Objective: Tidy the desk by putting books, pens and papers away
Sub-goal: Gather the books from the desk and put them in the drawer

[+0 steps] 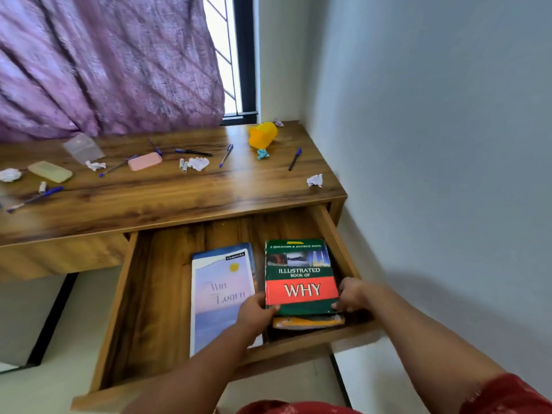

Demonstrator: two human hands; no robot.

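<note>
A: Which step is this?

B: Books going away, I'd say. The left hand [257, 312] and right hand [351, 295] hold the green-and-red hardback [301, 276] by its near corners, fingers curled round the edges. It lies in the open drawer [155, 294], on top of an orange-edged book [307, 322], against the drawer's right wall.

A: What does the next move call for?

B: Probably squaring the hardback on the book beneath, letting go, then turning to the surface [179, 198] beyond the drawer.

A: Count the books.

B: Three in the drawer: the hardback, the orange-edged one under it, and a pale notebook [222, 291] just left of the hardback. Something blue shows under the notebook; I cannot tell whether it is another.

A: And beyond the drawer?

B: About seven pens, scattered; those at the far left are blurred. Five crumpled white paper scraps, plus a teal one beside a tipped yellow cup [263, 135]. Also a pink case [145, 161], a pale yellow case [50, 171], and some small white tubes.
</note>
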